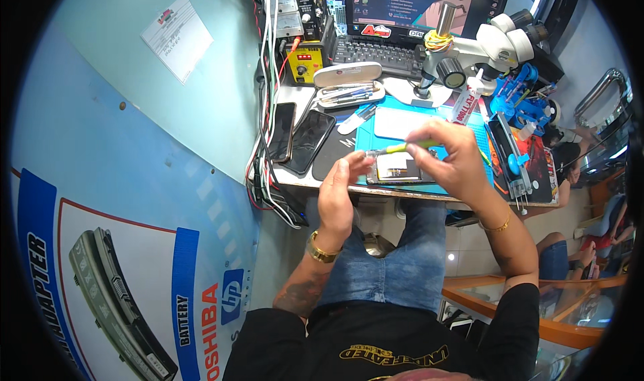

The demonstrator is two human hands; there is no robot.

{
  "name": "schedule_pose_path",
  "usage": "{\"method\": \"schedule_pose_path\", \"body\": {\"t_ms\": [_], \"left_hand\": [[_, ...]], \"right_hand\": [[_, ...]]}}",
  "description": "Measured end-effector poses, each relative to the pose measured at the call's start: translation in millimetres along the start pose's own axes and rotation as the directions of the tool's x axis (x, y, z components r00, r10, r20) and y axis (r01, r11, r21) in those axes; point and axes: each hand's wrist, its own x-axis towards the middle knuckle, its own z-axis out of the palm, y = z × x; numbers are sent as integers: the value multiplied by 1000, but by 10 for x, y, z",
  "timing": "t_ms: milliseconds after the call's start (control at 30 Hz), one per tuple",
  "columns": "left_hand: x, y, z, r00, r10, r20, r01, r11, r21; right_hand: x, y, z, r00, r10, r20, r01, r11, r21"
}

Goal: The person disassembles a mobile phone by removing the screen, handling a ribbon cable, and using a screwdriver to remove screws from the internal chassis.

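Observation:
A slim tool with a yellow-green handle (400,148) is pinched in my right hand (457,158), its greyish tip pointing left. Whether that tip is a brush or a blade I cannot make out. My left hand (337,196) is beside the tip, fingers stretched out and slightly curved at the ends; I see nothing held in it. Below the tool, at the front of the blue work mat (365,134), lies an opened phone (397,168) with its inner parts showing. My right hand covers part of it. Behind it rests a flat white panel (401,123).
Two dark phones (312,139) lie at the left. Behind are an open tool case (349,94), a keyboard (379,56) and a yellow-fronted station (310,62) with hanging cables. A microscope (500,45), glue tube (464,106) and blue clamp holder (513,156) stand right. Other people sit farther right.

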Motion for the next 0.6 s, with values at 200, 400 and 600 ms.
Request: {"method": "schedule_pose_path", "body": {"t_ms": [200,400,600], "left_hand": [[-163,-299,138,902,260,344,-387,138,912],[-199,-533,124,899,244,364,-380,19,925],[-194,-577,134,898,263,353,-365,-5,931]], "right_hand": [[237,310,89,989,10,147,34,955,-295],[300,457,228,980,25,199,36,954,-298],[308,477,245,975,23,221,48,950,-310]]}}
